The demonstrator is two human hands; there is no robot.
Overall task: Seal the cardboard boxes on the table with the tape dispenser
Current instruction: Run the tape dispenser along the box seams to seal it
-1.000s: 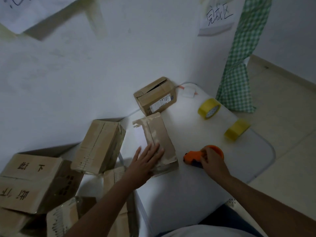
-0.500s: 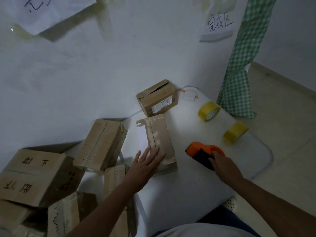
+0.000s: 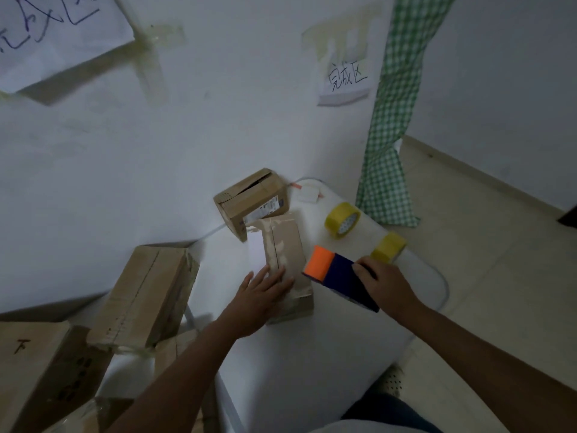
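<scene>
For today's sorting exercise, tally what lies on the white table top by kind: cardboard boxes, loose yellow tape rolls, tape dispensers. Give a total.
Cardboard boxes: 2, the near box under the left hand and the far box.
Yellow tape rolls: 2, one and another.
Tape dispensers: 1, in the right hand.
Total: 5

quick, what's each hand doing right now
Left hand: open, fingers flat on the cardboard box.
Right hand: gripping the tape dispenser, lifted beside the box.
</scene>
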